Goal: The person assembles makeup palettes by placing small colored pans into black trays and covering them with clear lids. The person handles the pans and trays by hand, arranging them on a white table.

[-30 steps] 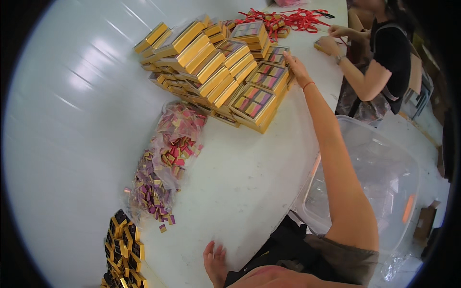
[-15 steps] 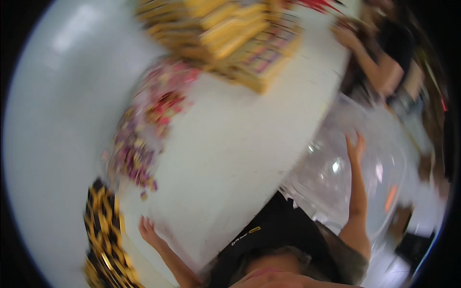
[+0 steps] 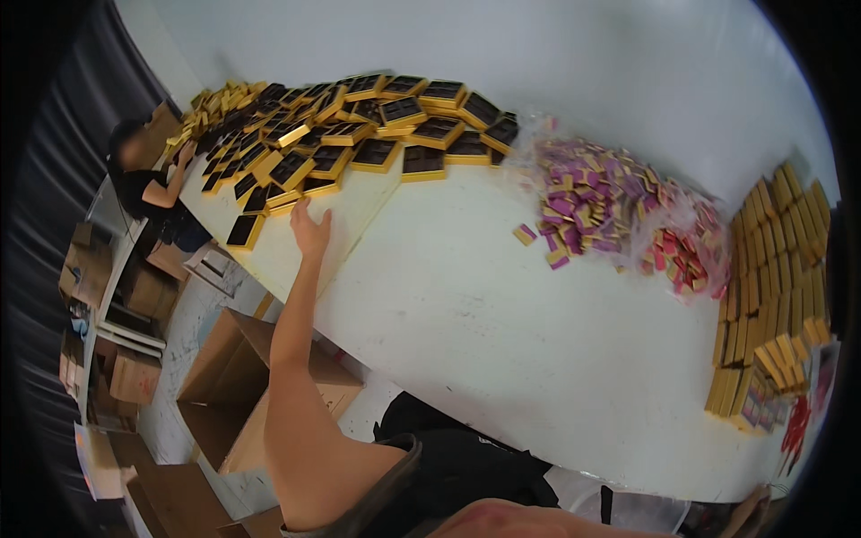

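My left hand (image 3: 311, 229) reaches over the white table (image 3: 430, 287) with its fingers apart and nothing in them. Just beyond its fingertips lies the near edge of a wide heap of gold-rimmed box trays with dark divided insides; one such tray (image 3: 303, 168) lies close by the hand. Whether the fingertips touch a tray I cannot tell. My right hand is out of view. To the right, clear plastic bags spill small purple-and-gold pieces (image 3: 583, 197) and red-and-gold pieces (image 3: 679, 258) onto the table.
Stacked gold boxes (image 3: 771, 287) stand at the table's right end, beside red strips (image 3: 795, 430). A co-worker (image 3: 152, 184) is at the far left end. An open cardboard box (image 3: 229, 386) stands on the floor by my left arm, near shelves with cartons (image 3: 136, 375).
The view has swung left, bringing the tray heap to the middle and the stacked boxes to the right. My left hand has moved forward to the trays; my right hand has left the view.
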A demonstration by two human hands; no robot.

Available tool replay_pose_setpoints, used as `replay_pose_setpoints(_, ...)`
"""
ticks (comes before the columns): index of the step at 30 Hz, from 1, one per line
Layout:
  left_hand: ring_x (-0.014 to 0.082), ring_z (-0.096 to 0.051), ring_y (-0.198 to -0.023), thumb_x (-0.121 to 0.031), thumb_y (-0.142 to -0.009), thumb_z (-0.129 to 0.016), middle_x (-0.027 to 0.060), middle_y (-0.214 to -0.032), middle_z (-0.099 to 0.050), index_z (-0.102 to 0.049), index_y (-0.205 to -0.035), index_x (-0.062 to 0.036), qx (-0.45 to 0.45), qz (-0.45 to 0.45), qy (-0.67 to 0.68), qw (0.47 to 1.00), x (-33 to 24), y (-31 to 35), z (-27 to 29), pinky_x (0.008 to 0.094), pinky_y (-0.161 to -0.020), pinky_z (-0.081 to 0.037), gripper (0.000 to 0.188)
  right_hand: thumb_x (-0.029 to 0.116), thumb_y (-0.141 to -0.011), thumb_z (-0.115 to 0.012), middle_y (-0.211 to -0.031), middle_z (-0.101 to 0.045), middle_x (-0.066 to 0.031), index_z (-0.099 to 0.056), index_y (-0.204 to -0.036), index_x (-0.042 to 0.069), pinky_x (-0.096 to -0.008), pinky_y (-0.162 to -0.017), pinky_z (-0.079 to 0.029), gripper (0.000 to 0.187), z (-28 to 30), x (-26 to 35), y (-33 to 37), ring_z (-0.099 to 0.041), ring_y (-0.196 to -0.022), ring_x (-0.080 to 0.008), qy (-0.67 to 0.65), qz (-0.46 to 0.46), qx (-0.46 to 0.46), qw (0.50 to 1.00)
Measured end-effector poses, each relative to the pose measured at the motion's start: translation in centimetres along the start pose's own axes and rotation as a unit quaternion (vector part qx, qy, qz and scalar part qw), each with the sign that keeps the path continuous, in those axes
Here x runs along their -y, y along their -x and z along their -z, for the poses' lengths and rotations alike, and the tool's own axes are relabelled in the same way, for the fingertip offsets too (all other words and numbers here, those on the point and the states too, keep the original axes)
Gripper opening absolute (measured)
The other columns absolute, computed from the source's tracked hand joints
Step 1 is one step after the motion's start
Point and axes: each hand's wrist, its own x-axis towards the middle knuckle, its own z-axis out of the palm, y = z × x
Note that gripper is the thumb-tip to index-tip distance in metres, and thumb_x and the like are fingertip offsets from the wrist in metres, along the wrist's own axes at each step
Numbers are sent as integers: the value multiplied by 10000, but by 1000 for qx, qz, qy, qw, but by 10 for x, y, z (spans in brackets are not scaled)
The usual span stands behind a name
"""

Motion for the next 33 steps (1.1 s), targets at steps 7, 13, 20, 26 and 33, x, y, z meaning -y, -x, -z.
replay_pose_setpoints(7,340,-403,-1337,-125,-832,-695,143,-1425,-459,-537,-1305,-70,96,-173,51,979,-78,-41,-84,420,-1088,-362,502,386,-907,-633,-1209,-585,-196,-547,-1255,6,-442,-948,-446,522,33,40,-4,-551,-1122,-363,11,-25,8,1000)
replay_pose_setpoints(13,326,-462,-1218,-167,-800,-700,104,-1293,-541,-593,-1213,-92,149,-146,2,978,-108,-17,-105,453,-1064,-328,434,354,-920,-622,-1171,-592,-192,-558,-1223,2,-437,-925,-453,470,50,36,2,-560,-1084,-361,10,-68,8,998)
replay_pose_setpoints(20,324,-475,-1192,-168,-778,-717,117,-1240,-565,-600,-1172,-90,207,-198,111,952,-143,38,-21,461,-1037,-340,419,317,-935,-610,-1127,-600,-187,-570,-1187,-3,-432,-898,-460,409,65,5,21,-571,-1039,-358,1,-129,-2,992)
replay_pose_setpoints(26,421,-364,-1330,-278,-842,-725,192,-1424,-436,-519,-1320,-78,154,-130,64,977,-88,7,-61,497,-1103,-301,558,285,-948,-600,-1090,-608,-183,-581,-1155,-7,-427,-875,-467,359,140,34,11,-580,-1001,-355,-276,-167,-278,905)
replay_pose_setpoints(33,424,-331,-1380,-339,-790,-760,188,-1475,-409,-490,-1376,-121,314,-252,165,901,-172,78,2,531,-1102,-293,681,44,-924,-603,-960,-578,-154,-554,-955,-29,-400,-859,-462,93,294,232,44,-569,-923,-304,-413,291,-279,817)
